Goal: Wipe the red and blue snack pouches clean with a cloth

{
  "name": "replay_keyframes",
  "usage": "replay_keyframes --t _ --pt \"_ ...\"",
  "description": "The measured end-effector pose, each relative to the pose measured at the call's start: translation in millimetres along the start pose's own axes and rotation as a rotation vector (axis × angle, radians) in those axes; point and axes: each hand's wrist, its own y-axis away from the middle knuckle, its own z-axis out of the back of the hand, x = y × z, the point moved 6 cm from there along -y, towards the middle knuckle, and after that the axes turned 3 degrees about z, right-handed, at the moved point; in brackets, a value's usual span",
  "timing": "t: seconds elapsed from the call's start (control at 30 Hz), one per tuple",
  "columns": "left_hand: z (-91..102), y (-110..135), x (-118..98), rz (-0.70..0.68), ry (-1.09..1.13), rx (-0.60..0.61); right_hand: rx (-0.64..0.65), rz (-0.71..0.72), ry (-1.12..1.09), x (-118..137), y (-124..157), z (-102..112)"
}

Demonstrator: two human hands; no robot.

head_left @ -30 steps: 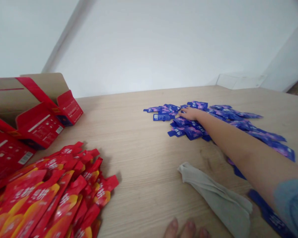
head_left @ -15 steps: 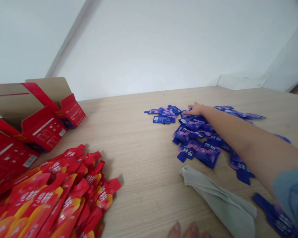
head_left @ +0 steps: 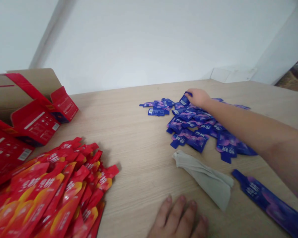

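At the far side of the table, my right hand (head_left: 199,98) pinches a blue sachet (head_left: 184,99) and tilts it up from the pile. Below that hand lies a heap of blue and purple sachets (head_left: 187,124), spread to the right under my forearm. A few more blue sachets (head_left: 159,105) lie just left of the heap. My left hand (head_left: 178,219) rests on the table at the bottom edge, fingers stretched out, holding nothing. Near it is a folded grey-white cloth (head_left: 202,175), not touched by the hand. One long blue sachet (head_left: 268,200) lies right of the cloth.
A large pile of red and orange sachets (head_left: 54,188) fills the near left of the wooden table (head_left: 129,138). Behind it stand open red cardboard boxes (head_left: 37,120). A white flat object (head_left: 232,74) sits against the wall at the back right.
My right hand has closed on a blue sachet and raised its edge off the pile. More of my left hand shows at the bottom. The view has shifted slightly.
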Motion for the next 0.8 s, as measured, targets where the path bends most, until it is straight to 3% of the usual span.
replay_keyframes --t 0.1,0.17,0.2,0.27,0.33,0.43,0.5,0.53,0.6,0.67,0.73,0.8 --pt "18.4 -14 9 0.008 0.064 0.138 -0.052 -0.005 -0.102 50 68 19" --pt "36.6 -24 16 0.146 0.132 0.169 -0.007 0.008 -0.174 86 128 25" --pt "45.8 -28 19 0.227 0.142 0.154 0.044 0.038 -0.232 106 160 26" --pt "58.4 -35 21 0.333 0.149 0.143 0.265 0.153 -0.46 146 226 24" --pt "60.5 -38 18 0.345 0.165 0.191 0.413 0.2 -0.61 174 282 24" --pt "55.9 -38 19 0.329 0.22 0.27 0.652 0.22 -0.871 192 334 19" --pt "54.7 -35 25 0.341 0.274 0.281 0.749 0.284 -1.017 191 344 16" --pt "54.2 -34 29 0.365 0.306 0.288 0.722 0.323 -1.04 185 342 16" --pt "53.2 -31 38 0.455 0.378 0.299 0.448 0.378 -0.903 164 325 17" --pt "52.5 -29 47 0.588 0.446 0.272 0.143 0.392 -0.568 142 309 15" --pt "51.6 -29 52 0.691 0.474 0.219 0.081 0.39 -0.322 130 298 0" --pt "46.6 -32 53 0.738 0.437 0.251 0.108 0.419 -0.265 126 291 -16"
